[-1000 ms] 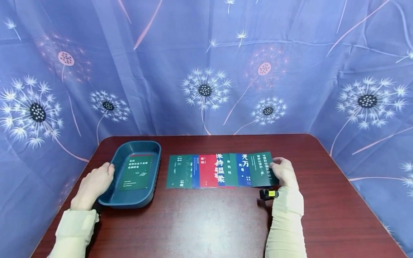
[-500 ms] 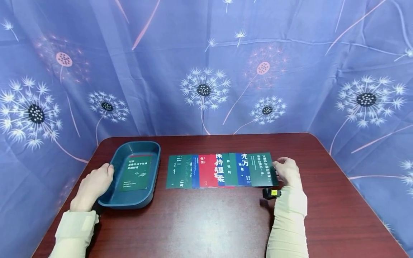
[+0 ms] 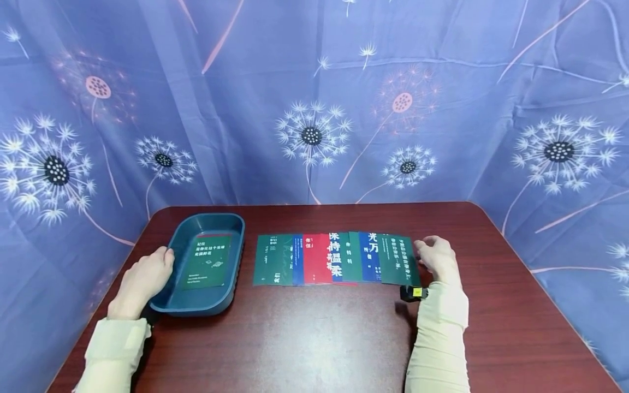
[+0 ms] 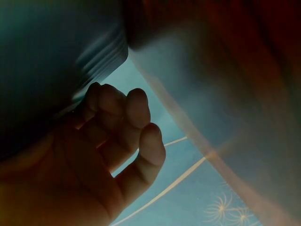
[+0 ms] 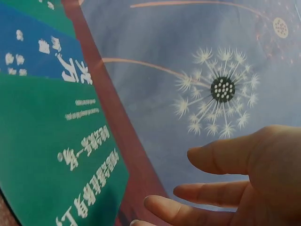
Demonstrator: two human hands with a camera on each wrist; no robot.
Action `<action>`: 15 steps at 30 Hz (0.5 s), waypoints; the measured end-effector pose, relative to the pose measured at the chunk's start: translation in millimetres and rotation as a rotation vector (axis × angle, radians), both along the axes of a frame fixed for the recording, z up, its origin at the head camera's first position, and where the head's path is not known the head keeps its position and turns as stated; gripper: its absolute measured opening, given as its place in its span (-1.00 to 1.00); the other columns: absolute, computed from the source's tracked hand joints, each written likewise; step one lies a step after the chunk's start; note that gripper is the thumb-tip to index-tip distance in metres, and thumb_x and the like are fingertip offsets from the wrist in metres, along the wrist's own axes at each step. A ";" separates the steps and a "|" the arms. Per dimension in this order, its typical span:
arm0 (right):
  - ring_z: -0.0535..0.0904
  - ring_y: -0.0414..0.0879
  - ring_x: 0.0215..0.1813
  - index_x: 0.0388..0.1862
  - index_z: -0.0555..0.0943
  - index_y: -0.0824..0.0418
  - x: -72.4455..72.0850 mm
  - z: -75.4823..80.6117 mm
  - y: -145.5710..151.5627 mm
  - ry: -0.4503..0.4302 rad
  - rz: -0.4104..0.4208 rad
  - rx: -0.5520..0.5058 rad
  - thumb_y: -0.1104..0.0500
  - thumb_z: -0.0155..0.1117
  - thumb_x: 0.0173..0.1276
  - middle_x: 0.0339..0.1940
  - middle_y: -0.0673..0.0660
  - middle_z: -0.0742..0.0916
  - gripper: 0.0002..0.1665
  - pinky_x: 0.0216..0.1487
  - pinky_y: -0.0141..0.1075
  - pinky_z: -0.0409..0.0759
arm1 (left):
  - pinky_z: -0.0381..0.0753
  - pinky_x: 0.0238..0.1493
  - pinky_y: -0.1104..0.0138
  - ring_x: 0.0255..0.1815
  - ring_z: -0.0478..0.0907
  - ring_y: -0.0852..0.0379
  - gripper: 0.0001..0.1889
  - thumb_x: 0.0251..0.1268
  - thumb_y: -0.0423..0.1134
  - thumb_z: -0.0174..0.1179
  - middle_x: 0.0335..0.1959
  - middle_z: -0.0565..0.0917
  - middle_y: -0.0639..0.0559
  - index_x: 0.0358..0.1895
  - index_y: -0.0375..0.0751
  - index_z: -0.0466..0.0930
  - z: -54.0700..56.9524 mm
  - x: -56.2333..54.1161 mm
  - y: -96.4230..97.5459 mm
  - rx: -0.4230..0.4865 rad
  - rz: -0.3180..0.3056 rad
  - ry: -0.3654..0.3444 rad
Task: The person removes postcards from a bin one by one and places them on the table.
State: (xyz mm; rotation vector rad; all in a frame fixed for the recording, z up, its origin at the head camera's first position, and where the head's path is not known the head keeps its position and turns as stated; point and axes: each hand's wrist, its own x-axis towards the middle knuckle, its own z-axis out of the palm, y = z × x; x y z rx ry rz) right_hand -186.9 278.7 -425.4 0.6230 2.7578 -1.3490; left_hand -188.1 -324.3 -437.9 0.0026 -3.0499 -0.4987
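In the head view, my left hand (image 3: 144, 279) grips the left side of a blue-green tray (image 3: 196, 310). Its curled fingers show beside the tray's dark outer wall (image 4: 51, 61) in the left wrist view, while the thumb is hidden. A green card (image 3: 208, 265) with white writing lies inside the tray. At the centre, a row of overlapping green, blue and red cards (image 3: 316, 262) lies on the table. My right hand (image 3: 437, 256) is just right of the rightmost green card (image 3: 399, 259); its fingers (image 5: 221, 153) are apart and hold nothing.
The dark red-brown wooden table (image 3: 295, 349) has rounded back corners. A blue curtain (image 3: 245, 136) with dandelion prints hangs behind it and along both sides. A small black device with a yellow label (image 3: 416, 293) sits at my right wrist.
My right hand has released the rightmost green card and drawn slightly right of it. That card lies slightly shifted at the end of the row. My left hand stays on the tray.
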 end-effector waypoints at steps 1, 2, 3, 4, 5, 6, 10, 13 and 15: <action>0.65 0.14 -0.21 0.30 0.35 0.45 -0.1 1.3 -1.3 0.009 0.008 -0.003 0.03 0.00 0.50 -0.07 0.42 0.65 -0.41 -0.23 -0.14 0.60 | 0.43 -0.31 -0.26 -0.23 0.52 -0.49 -0.55 0.59 -0.04 -0.31 -0.18 0.53 -0.57 -0.10 -0.39 0.41 0.0 -0.2 0.1 0.001 0.001 0.000; 0.64 0.17 -0.17 0.30 0.35 0.45 0.1 2.8 -2.8 0.018 0.016 0.002 0.03 0.00 0.50 -0.05 0.42 0.64 -0.41 -0.18 -0.12 0.59 | 0.43 -0.31 -0.26 -0.23 0.52 -0.49 -0.55 0.59 -0.04 -0.32 -0.18 0.53 -0.57 -0.10 -0.39 0.41 -0.3 -0.3 0.1 0.002 0.001 -0.002; 0.61 0.19 -0.12 0.31 0.35 0.43 0.0 4.3 -4.5 0.023 0.027 0.012 0.02 0.00 0.50 -0.02 0.42 0.62 -0.40 -0.12 -0.09 0.57 | 0.43 -0.31 -0.26 -0.23 0.52 -0.49 -0.55 0.59 -0.03 -0.32 -0.18 0.53 -0.57 -0.09 -0.39 0.41 -0.8 -0.2 -0.2 0.002 0.000 -0.005; 0.58 0.21 -0.06 0.32 0.35 0.42 -0.4 5.8 -6.3 0.027 0.039 0.021 0.00 -0.01 0.50 0.03 0.42 0.60 -0.39 -0.05 -0.05 0.55 | 0.43 -0.31 -0.26 -0.23 0.52 -0.49 -0.55 0.59 -0.03 -0.32 -0.18 0.53 -0.57 -0.08 -0.39 0.41 -1.4 -0.1 -0.3 0.001 0.001 -0.006; 0.54 0.24 0.01 0.34 0.35 0.40 -1.2 7.4 -8.1 0.029 0.051 0.030 -0.01 -0.01 0.51 0.09 0.42 0.58 -0.39 0.02 0.01 0.51 | 0.43 -0.30 -0.26 -0.23 0.52 -0.49 -0.55 0.59 -0.03 -0.32 -0.18 0.54 -0.57 -0.09 -0.39 0.41 -2.1 0.0 -0.4 0.001 0.002 -0.007; 0.51 0.26 0.07 0.34 0.35 0.39 -2.0 8.8 -10.1 0.037 0.068 0.045 -0.01 -0.01 0.51 0.14 0.43 0.55 -0.39 0.07 0.05 0.47 | 0.43 -0.30 -0.26 -0.23 0.52 -0.49 -0.54 0.59 -0.03 -0.31 -0.18 0.54 -0.57 -0.08 -0.39 0.41 -2.7 0.1 -0.6 0.001 0.002 -0.007; 0.41 0.30 0.22 0.38 0.34 0.34 -6.7 13.6 -19.5 0.067 0.136 0.093 -0.01 0.00 0.52 0.29 0.42 0.46 -0.39 0.20 0.16 0.34 | 0.43 -0.29 -0.26 -0.22 0.52 -0.48 -0.54 0.59 -0.02 -0.33 -0.17 0.54 -0.56 -0.08 -0.38 0.42 -3.8 0.4 -0.8 0.003 0.007 -0.014; 0.44 0.30 0.21 0.38 0.35 0.32 -10.3 16.4 -28.3 0.107 0.190 0.124 0.01 0.02 0.52 0.27 0.41 0.49 -0.41 0.19 0.16 0.35 | 0.43 -0.28 -0.26 -0.22 0.52 -0.48 -0.51 0.59 0.00 -0.34 -0.17 0.53 -0.56 -0.06 -0.39 0.41 -3.3 0.3 -1.3 0.004 0.008 -0.022; 0.46 0.28 0.20 0.36 0.37 0.32 -13.0 18.1 -35.3 0.139 0.225 0.137 0.02 0.04 0.51 0.24 0.40 0.52 -0.42 0.18 0.16 0.36 | 0.43 -0.27 -0.26 -0.23 0.52 -0.47 -0.50 0.59 0.01 -0.35 -0.17 0.53 -0.56 -0.05 -0.39 0.41 -3.5 0.7 -1.6 0.007 0.009 -0.024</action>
